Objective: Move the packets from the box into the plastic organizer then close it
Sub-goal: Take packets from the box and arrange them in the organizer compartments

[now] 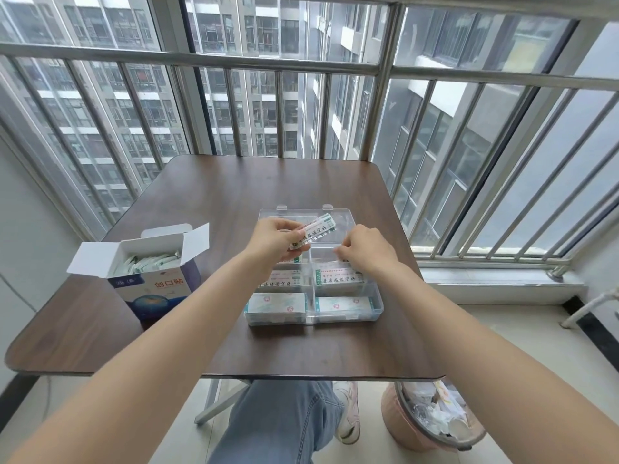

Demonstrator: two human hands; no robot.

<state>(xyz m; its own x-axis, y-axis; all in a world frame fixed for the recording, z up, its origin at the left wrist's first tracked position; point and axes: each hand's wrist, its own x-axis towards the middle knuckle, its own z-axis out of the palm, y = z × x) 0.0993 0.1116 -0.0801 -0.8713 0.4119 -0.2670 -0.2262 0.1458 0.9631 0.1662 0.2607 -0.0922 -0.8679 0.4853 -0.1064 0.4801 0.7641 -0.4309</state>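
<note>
A clear plastic organizer (377,308) lies open on the brown table, its lid (348,222) folded back flat. Its near compartments hold white and green packets (278,303). My left hand (271,241) pinches a stack of packets (313,231) above the organizer's far left compartment. My right hand (366,247) hovers over the far right compartment with fingers curled downward; whether it holds a packet is hidden. An open blue and white box (157,289) stands at the left, with more packets (147,262) inside it.
The table (301,353) stands against a window with metal bars (385,95). A pink waste bin (432,416) sits on the floor under the table's right front corner. My legs in jeans (281,423) are below the table's front edge.
</note>
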